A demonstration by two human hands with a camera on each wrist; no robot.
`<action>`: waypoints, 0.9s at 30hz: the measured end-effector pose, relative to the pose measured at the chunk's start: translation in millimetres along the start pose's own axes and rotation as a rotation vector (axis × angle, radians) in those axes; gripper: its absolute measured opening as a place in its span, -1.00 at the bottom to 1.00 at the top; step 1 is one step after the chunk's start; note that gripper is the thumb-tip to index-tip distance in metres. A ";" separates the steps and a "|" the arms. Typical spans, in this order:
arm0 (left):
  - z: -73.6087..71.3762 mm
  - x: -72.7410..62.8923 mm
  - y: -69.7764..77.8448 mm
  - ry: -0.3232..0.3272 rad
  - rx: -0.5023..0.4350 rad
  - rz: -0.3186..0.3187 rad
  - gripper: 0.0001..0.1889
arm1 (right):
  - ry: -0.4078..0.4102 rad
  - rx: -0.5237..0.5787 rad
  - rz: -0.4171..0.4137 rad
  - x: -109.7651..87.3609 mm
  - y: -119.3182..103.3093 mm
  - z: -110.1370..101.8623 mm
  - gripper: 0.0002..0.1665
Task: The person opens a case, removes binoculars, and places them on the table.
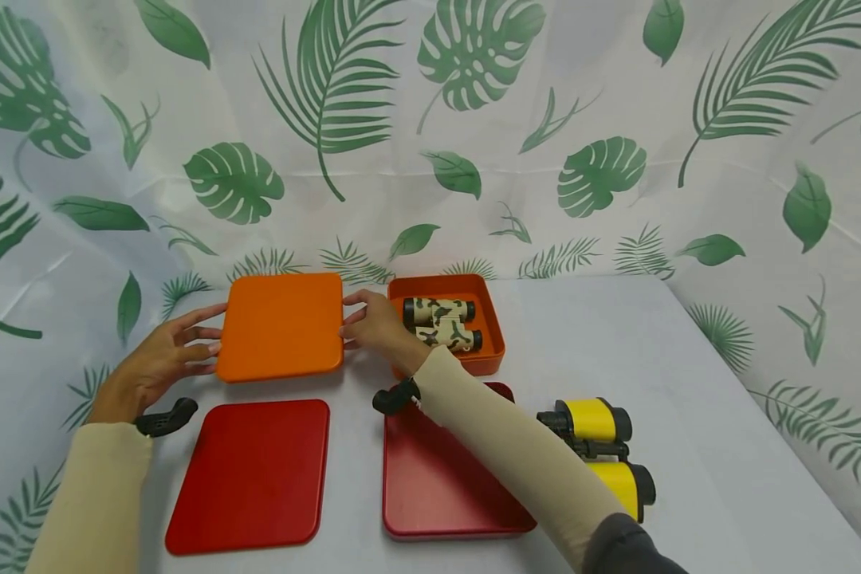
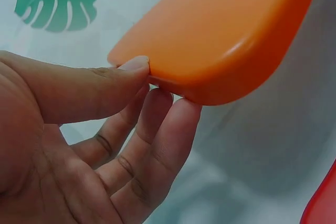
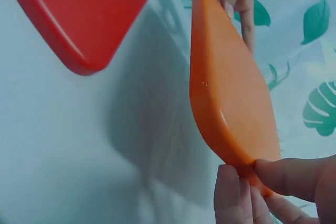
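An orange lid (image 1: pixel 281 327) with rounded corners is held above the table between both hands. My left hand (image 1: pixel 159 360) pinches its left edge, thumb (image 2: pixel 123 74) on top and fingertips underneath. On the opposite edge, my right hand (image 1: pixel 380 325) pinches the lid between thumb (image 3: pixel 291 176) and fingers. Just right of that hand stands an orange box (image 1: pixel 489 319), uncovered, with camouflage-patterned binoculars (image 1: pixel 445 312) lying inside. The right wrist covers its lower left corner.
A red lid (image 1: pixel 251 478) lies flat at the front left. Beside it sits a red box (image 1: pixel 445 486), partly under my right forearm. Yellow and black binoculars (image 1: pixel 594 420) lie farther right, also partly hidden. A leaf-patterned curtain (image 1: pixel 505 191) hangs behind the white table (image 1: pixel 689 383).
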State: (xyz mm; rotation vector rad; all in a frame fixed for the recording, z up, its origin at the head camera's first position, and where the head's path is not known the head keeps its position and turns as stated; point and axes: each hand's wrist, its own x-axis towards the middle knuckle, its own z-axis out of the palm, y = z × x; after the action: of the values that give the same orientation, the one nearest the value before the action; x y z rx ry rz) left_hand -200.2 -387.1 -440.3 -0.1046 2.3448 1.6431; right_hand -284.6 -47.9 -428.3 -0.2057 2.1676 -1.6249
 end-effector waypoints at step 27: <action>3.8 20.8 -12.8 -0.021 0.083 -0.075 -0.13 | 0.084 -0.246 0.187 16.7 13.0 26.1 -0.42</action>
State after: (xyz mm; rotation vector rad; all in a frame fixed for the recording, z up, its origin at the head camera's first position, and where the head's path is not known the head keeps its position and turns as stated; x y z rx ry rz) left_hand -216.7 -386.0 -458.6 -0.1555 2.3597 1.5035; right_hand -287.1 -73.0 -450.5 -0.0052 2.3696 -1.2859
